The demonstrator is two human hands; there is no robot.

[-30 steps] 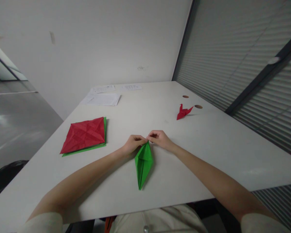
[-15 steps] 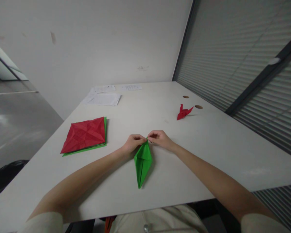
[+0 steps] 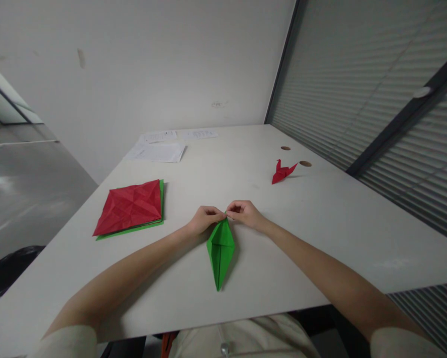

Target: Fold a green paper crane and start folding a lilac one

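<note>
A green folded paper [image 3: 221,248], shaped like a long diamond with a crease down its lower half, lies between my arms with its lower tip pointing at me. My left hand [image 3: 205,219] pinches its top tip from the left, thumb and finger closed. From the right, my right hand [image 3: 245,214] pinches the same tip, its fingertips almost meeting those of the left. The very end of the tip is mostly hidden by my fingers.
On the left lies a stack of red and green paper sheets [image 3: 132,206], a creased red one on top. A red paper crane [image 3: 283,172] stands at the right near two round table holes. Printed papers [image 3: 158,152] lie at the back left of the white table [image 3: 283,268].
The lower tip of the green folded paper has swung slightly to the right. Both hands keep their pinch at the top and have barely moved.
</note>
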